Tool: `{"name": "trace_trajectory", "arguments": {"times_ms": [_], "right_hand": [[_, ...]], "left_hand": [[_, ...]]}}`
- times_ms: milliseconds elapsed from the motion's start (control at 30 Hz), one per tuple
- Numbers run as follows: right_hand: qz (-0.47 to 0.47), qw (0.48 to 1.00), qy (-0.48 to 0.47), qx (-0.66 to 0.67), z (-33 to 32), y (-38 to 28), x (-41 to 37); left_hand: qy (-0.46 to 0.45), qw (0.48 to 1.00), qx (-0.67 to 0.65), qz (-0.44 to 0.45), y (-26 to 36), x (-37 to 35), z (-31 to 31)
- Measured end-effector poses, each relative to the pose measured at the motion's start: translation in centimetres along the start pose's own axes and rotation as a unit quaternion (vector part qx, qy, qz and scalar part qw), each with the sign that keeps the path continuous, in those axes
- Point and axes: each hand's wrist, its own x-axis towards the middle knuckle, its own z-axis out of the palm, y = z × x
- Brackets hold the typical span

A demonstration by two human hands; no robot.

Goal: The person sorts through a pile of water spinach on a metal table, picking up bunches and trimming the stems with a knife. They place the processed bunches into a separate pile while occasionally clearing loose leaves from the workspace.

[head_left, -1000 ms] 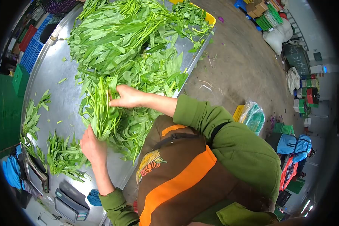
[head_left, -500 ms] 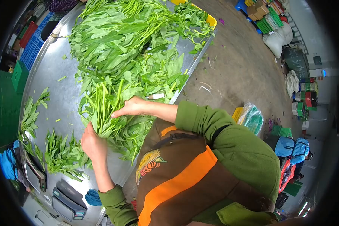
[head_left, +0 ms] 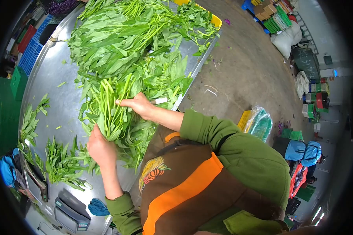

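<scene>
A bunch of water spinach (head_left: pixel 110 103) is held between my two hands over the metal table, its pale cut stems pointing up and away. My left hand (head_left: pixel 102 149) closes around the leafy lower side of it. My right hand (head_left: pixel 140 106) grips it from the right, thumb laid across the stems. Beyond lies a large heap of the same greens (head_left: pixel 110 47), with looser stalks spread beneath the bunch. By my right wrist, a small white object (head_left: pixel 160 100) is partly covered by leaves. A smaller pile of greens (head_left: pixel 62 162) rests left of my left hand.
The metal table (head_left: pixel 51 98) has a raised rim. A scale (head_left: pixel 68 215) and a blue cloth (head_left: pixel 98 206) are at its near end. A yellow crate (head_left: pixel 215 20) sits at the far right corner. On the floor stands a yellow basket (head_left: pixel 244 119) with plastic-wrapped green material.
Both hands have shifted slightly with the bunch, which is now lifted more upright with its stems more exposed. My right hand has moved a little higher. The view has shifted slightly.
</scene>
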Motion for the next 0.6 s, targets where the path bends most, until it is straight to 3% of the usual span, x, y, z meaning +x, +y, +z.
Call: {"name": "trace_trajectory", "arguments": {"times_ms": [133,200,233,333,400,467,600], "right_hand": [[0.073,0.997,0.003,-0.029,-0.8,-0.5,0.5],[0.058,0.994,0.006,0.087,-0.8,0.1,0.9],[0.165,0.972,-0.045,0.161,-1.3,-0.4,0.9],[0.118,0.948,-0.293,-0.031,-3.6,-1.0,0.5],[0.086,0.923,-0.335,-0.166,-3.7,-1.3,-0.2],[0.100,0.932,-0.219,-0.273,-3.2,-1.9,-0.5],[0.018,0.967,-0.147,-0.206,-3.2,-0.8,-0.1]], "left_hand": [[0.000,1.000,0.001,-0.002,0.9,0.2,-1.1],[-0.009,1.000,0.001,-0.010,0.9,0.2,-1.0],[-0.019,1.000,0.001,-0.014,0.8,0.2,-0.9],[-0.018,1.000,-0.019,-0.009,-0.7,0.0,-0.9],[-0.016,1.000,-0.012,-0.013,-1.7,-0.4,-0.7],[-0.032,0.999,0.000,-0.015,-2.1,-0.5,-0.7],[-0.041,0.999,0.008,-0.007,-2.5,-1.0,-0.2]]}}
